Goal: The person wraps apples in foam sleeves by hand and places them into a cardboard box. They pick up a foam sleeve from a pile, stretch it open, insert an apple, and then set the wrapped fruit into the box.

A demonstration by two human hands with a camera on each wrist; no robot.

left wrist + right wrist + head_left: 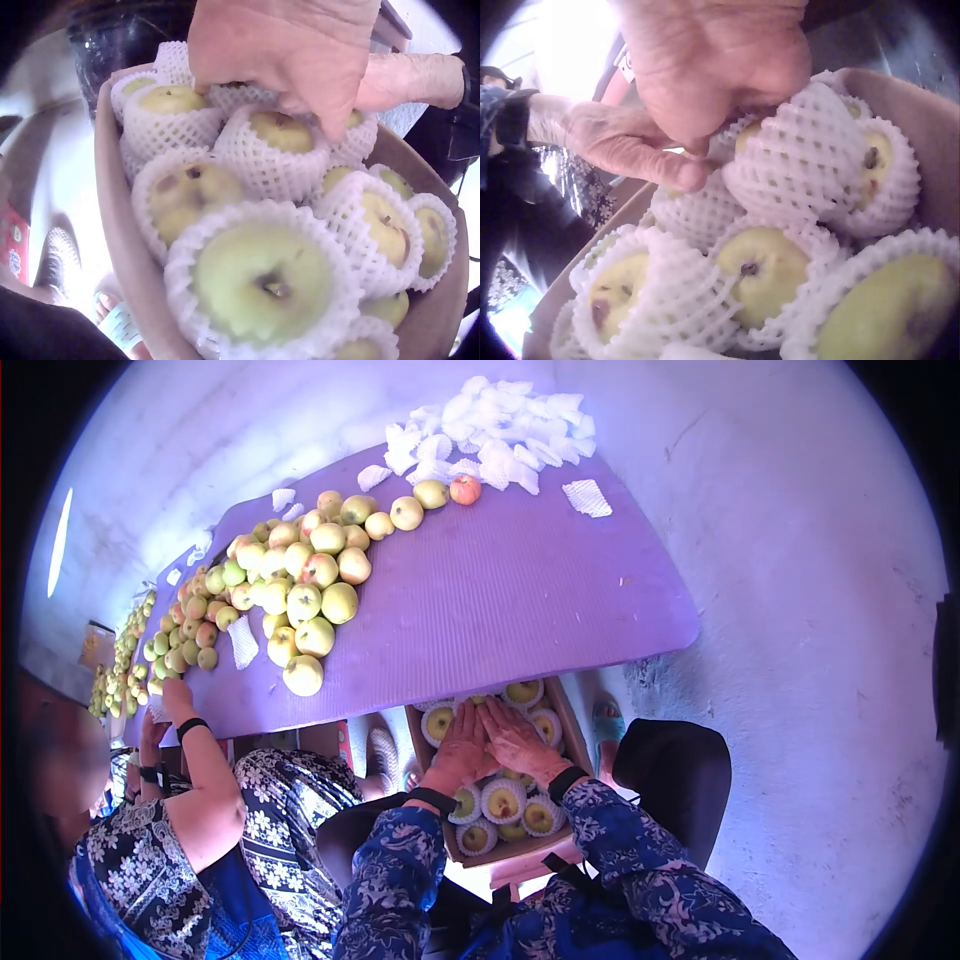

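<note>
An open cardboard box (112,202) holds yellow-green apples in white foam nets (502,801), packed close together. Over its far half, in the head view, my left hand (461,750) and right hand (521,742) lie side by side, fingers extended and nearly meeting on the netted apples. The left wrist view shows the left hand (289,56) touching netted apples, its fingertips partly hidden, with the right hand (412,79) behind it. In the right wrist view, the right hand (720,60) rests against a netted apple (799,150); the left hand's thumb is beside it.
A purple-covered table (480,600) beyond the box bears a heap of loose apples (303,603), one red apple (465,489) and a pile of white foam nets (490,430). At the left, another person (205,800) reaches to the table edge. A dark chair part (675,780) stands right of the box.
</note>
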